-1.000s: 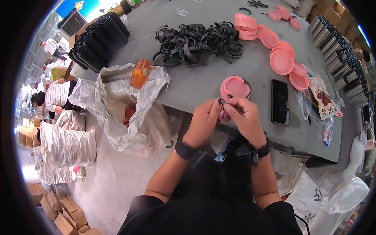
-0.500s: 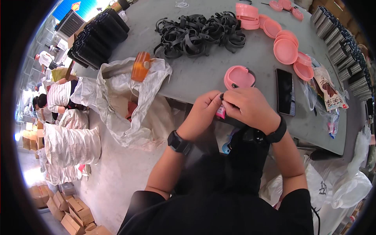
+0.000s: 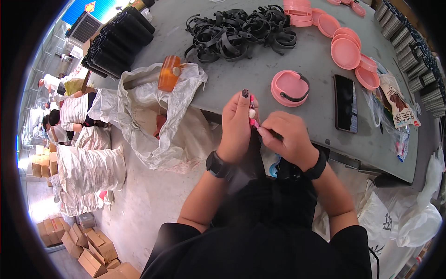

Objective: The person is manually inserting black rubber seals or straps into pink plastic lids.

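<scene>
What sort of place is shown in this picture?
Probably a workshop or assembly area: many curved dark-grey plastic-looking straps and round pink plastic-looking pieces lie on a large grey table, and brown cardboard boxes are on the pale floor.

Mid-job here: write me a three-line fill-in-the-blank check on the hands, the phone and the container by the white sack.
1. The small wrapper between the left hand and right hand is mostly ____ in colour.
2. The phone lies to the ____ of the strapped lid.
3. The container by the white sack is coloured ____.

Missing words: pink; right; orange.
</scene>
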The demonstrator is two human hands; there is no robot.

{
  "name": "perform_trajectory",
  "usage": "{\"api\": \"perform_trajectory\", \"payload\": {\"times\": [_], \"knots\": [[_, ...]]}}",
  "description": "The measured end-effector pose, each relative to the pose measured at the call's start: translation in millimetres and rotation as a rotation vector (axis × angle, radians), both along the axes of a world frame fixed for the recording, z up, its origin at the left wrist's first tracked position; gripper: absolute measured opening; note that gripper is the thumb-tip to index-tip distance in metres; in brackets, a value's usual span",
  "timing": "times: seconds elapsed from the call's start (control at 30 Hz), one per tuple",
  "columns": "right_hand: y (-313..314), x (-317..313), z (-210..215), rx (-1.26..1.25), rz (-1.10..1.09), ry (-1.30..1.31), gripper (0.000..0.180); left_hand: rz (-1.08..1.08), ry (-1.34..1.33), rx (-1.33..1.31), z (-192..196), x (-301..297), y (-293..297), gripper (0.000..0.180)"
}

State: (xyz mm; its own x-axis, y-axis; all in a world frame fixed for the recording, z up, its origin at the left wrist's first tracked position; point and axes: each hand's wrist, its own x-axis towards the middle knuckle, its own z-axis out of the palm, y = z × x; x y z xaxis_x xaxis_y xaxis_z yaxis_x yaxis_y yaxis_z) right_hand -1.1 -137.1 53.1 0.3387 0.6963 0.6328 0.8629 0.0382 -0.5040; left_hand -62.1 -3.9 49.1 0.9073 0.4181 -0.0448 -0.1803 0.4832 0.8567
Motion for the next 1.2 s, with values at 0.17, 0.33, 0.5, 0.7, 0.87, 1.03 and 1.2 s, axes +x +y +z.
{"api": "perform_trajectory", "payload": {"times": [0.17,0.33,0.5,0.7,0.87,1.03,1.2], "knots": [[4,-31,-4,0.319,-0.007,1.157,0.011,0.133,-0.001,0.185,8,-9,-16,0.032],[-2,-41,-1,0.333,0.098,1.361,0.015,0.315,-0.038,0.385,11,-12,-29,0.029],[-6,-55,-2,0.396,0.065,1.337,0.014,0.217,-0.157,0.294,5,-21,-32,0.023],[-18,-58,10,0.455,-0.168,0.976,0.014,0.093,-0.228,0.309,12,-34,-32,0.015],[-28,-55,27,0.481,-0.123,0.878,0.018,-0.007,-0.318,0.298,24,-41,-20,0.019],[-40,-53,50,0.386,-0.13,0.51,0.027,-0.015,-0.31,1.01,58,-48,-3,0.019],[-45,-58,83,0.477,0.155,0.334,0.027,-0.143,-0.651,1.221,103,-55,10,0.019]]}}
